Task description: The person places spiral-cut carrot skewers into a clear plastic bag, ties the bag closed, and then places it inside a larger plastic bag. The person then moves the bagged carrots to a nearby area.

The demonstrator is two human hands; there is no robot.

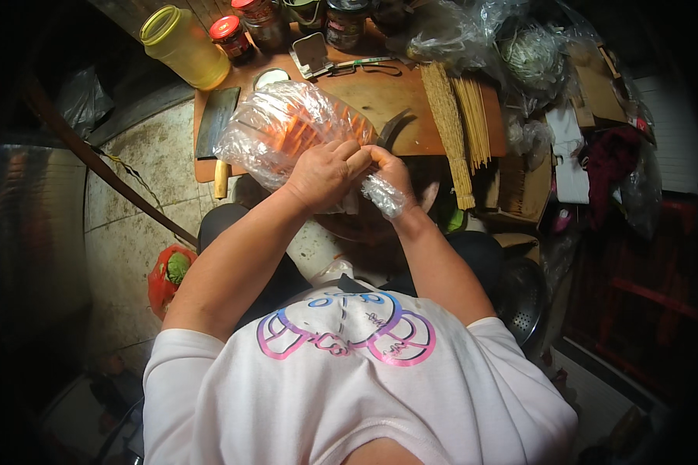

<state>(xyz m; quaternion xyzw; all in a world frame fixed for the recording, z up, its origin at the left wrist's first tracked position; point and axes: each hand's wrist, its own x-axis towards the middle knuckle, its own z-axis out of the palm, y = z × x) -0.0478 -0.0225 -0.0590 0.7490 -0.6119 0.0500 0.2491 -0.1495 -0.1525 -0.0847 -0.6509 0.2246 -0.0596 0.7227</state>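
Observation:
A clear plastic bag [250, 139] with orange pieces on thin sticks inside lies over the front left of the wooden table [378, 96]. At the bag's gathered right end, my left hand [391, 171] and my right hand [333, 174] meet and pinch the plastic between their fingers. The loose, twisted end of the bag [384, 195] hangs over my left palm towards the wrist. Left of the bag lies a cleaver [216, 125], its wooden handle past the table's edge. Just beyond my left hand a curved dark blade [392, 128] rests on the table.
A yellow plastic jar [186, 49] and a red-lidded jar [231, 36] stand at the back left. A straw brush [449, 128] and a bundle of thin sticks [472, 119] overhang the right front edge. Plastic bags [529, 55] and cardboard boxes [520, 189] crowd the right side.

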